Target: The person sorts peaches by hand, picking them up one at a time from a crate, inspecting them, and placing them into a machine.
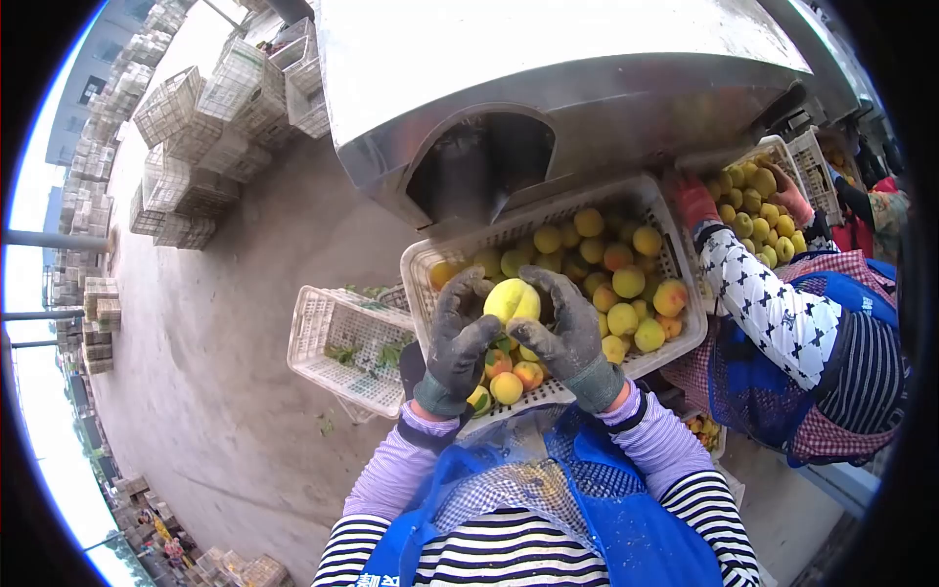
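Note:
A yellow peach is held up between my two hands, above a white plastic crate of peaches. My left hand, in a dark grey glove, curls round the peach's left side. The matching gloved right hand closes on its right side. Below and to the right lie many yellow and red-blushed peaches in the crate. A few more, with green leaf bits, show beneath my hands. My palms hide part of the crate's near left corner.
A metal machine with a dark opening stands just beyond the crate. To the left is a white crate holding loose leaves. A co-worker's gloved hand is at another peach crate on the right. Stacked crates line the floor.

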A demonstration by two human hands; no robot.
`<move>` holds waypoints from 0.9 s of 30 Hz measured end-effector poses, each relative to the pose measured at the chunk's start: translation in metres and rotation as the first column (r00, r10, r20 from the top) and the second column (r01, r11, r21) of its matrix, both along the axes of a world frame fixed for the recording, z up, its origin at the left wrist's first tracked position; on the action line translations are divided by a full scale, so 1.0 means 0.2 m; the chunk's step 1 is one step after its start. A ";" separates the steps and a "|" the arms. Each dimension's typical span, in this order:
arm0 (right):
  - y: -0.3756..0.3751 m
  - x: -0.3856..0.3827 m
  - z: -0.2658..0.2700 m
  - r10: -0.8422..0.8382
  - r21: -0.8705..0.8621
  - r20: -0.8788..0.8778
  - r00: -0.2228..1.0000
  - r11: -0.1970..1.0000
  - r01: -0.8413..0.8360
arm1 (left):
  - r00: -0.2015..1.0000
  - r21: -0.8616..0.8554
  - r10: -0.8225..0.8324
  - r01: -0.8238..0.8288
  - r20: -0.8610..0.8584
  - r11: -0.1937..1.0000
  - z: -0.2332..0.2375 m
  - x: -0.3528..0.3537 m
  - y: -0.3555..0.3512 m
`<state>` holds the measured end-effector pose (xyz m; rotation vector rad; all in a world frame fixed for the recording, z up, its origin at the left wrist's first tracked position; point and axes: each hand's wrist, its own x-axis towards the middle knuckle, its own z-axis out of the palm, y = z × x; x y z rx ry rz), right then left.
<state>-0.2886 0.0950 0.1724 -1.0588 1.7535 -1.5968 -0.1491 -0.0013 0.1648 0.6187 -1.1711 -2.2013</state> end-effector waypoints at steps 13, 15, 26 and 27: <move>-0.14 -0.01 0.07 -0.141 -0.016 -0.546 0.826 0.987 0.158 | 0.984 0.107 -0.028 0.009 0.175 0.994 0.07 -0.10 -0.07; -0.22 -0.07 0.07 -0.118 0.038 -0.622 0.774 0.983 0.180 | 0.991 0.174 0.033 -0.056 0.129 0.983 0.00 -0.12 -0.11; -0.79 -0.41 -0.11 -0.182 -0.072 -0.749 0.637 0.978 0.195 | 0.898 0.169 0.184 -0.270 0.400 0.948 -0.27 -0.10 -0.16; -0.69 -0.44 -0.10 -0.099 0.010 -0.642 0.760 0.990 0.138 | 0.862 0.112 0.220 -0.301 0.456 0.947 -0.35 -0.12 -0.15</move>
